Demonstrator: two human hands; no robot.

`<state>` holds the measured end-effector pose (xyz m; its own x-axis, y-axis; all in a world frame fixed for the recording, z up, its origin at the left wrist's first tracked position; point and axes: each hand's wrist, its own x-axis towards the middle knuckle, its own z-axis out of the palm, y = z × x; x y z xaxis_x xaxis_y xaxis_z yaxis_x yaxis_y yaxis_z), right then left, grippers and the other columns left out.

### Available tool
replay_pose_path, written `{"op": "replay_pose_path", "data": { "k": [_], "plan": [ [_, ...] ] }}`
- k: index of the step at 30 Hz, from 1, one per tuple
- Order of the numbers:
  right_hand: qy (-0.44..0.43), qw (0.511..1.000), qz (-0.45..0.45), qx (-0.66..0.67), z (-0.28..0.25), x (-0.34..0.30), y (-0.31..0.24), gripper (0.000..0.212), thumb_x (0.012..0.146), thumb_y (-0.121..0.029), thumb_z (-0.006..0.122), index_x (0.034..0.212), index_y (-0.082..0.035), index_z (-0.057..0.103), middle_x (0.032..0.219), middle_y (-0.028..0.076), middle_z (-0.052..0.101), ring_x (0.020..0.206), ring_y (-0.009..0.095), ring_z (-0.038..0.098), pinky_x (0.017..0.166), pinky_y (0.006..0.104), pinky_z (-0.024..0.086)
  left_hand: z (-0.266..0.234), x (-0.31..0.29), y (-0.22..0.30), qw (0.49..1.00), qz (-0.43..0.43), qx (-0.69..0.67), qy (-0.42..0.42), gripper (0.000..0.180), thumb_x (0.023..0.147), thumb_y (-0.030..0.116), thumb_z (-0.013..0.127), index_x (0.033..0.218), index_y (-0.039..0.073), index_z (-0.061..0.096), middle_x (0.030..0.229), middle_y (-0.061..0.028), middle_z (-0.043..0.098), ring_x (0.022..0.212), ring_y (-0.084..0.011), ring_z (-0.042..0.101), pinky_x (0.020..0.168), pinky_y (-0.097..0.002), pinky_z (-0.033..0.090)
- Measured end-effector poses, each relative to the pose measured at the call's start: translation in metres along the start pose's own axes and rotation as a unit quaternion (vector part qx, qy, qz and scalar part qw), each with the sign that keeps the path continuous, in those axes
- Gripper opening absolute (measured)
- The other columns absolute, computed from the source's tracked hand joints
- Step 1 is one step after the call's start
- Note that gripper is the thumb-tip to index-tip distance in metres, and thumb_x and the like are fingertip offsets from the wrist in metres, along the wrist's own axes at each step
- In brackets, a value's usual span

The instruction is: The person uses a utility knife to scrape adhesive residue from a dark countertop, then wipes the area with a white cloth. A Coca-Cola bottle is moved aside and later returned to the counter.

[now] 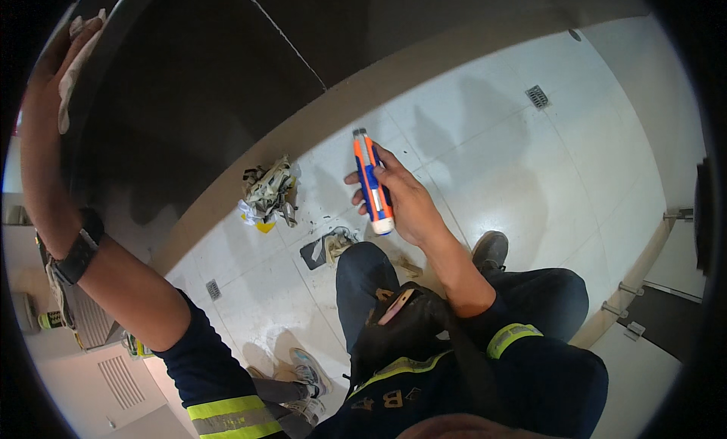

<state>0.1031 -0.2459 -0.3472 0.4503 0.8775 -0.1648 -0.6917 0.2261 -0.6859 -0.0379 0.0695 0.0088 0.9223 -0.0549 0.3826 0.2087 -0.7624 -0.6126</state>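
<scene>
My right hand [409,200] is closed around a snap-off utility knife [372,183] with an orange and blue body and a pale butt end. The thumb lies along the knife's side, and its metal nose points away from me; I cannot make out whether any blade sticks out. At the far left, my raised left hand [57,68] has a white cloth [72,83] in its grip, up against the edge of a dark panel [204,83]. Some of the left fingers are hidden by the cloth.
On the pale tiled floor [492,166] lie a crumpled heap of paper and plastic scraps [270,190] and a dark flat piece with a rag [333,246]. Floor drains [537,97] are set in the tiles. Another person's shoes [310,371] stand at lower left.
</scene>
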Motion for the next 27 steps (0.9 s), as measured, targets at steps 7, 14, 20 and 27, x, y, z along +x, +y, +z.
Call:
{"op": "replay_pose_path", "data": {
  "k": [7,14,20,27],
  "plan": [
    [-0.154,0.987,-0.029,-0.018,0.022,-0.028,-0.045,0.077,0.097,0.007,0.047,0.167,-0.010,0.021,0.147,0.028,0.055,0.125,0.034,0.066,0.106,0.0409,0.053,-0.002,0.005,0.005,0.998,-0.034,-0.045,-0.001,0.044,0.105,0.022,0.059,0.147,0.009,0.059,0.148,-0.0094,0.061,0.133,-0.0224,0.062,0.114,-0.0298,0.046],
    [-0.095,0.990,-0.030,-0.096,0.027,-0.033,-0.055,0.073,0.094,0.001,0.047,0.164,-0.006,0.029,0.117,0.022,0.066,0.084,0.023,0.069,0.073,0.0350,0.057,-0.006,0.017,0.029,0.954,-0.228,-0.189,0.038,0.052,0.102,0.044,0.064,0.139,0.008,0.067,0.138,-0.0168,0.067,0.125,-0.0233,0.066,0.106,-0.0313,0.046],
    [-0.064,0.982,-0.054,-0.169,0.032,-0.035,-0.055,0.044,0.108,-0.018,0.047,0.149,-0.002,0.045,0.091,0.012,0.064,0.058,0.012,0.053,0.054,0.0273,0.044,-0.007,0.019,0.026,0.963,-0.198,-0.179,0.034,0.049,0.104,0.043,0.061,0.139,0.010,0.068,0.141,-0.0152,0.065,0.128,-0.0269,0.063,0.108,-0.0320,0.044],
    [-0.076,0.985,-0.060,-0.144,0.030,-0.038,-0.050,0.037,0.109,-0.020,0.045,0.140,0.000,0.047,0.082,0.007,0.058,0.055,0.010,0.049,0.054,0.0268,0.042,-0.007,0.021,0.040,0.944,-0.256,-0.206,0.040,0.047,0.104,0.041,0.061,0.140,0.011,0.068,0.138,-0.0148,0.067,0.125,-0.0263,0.065,0.106,-0.0306,0.046]
  ]
}}
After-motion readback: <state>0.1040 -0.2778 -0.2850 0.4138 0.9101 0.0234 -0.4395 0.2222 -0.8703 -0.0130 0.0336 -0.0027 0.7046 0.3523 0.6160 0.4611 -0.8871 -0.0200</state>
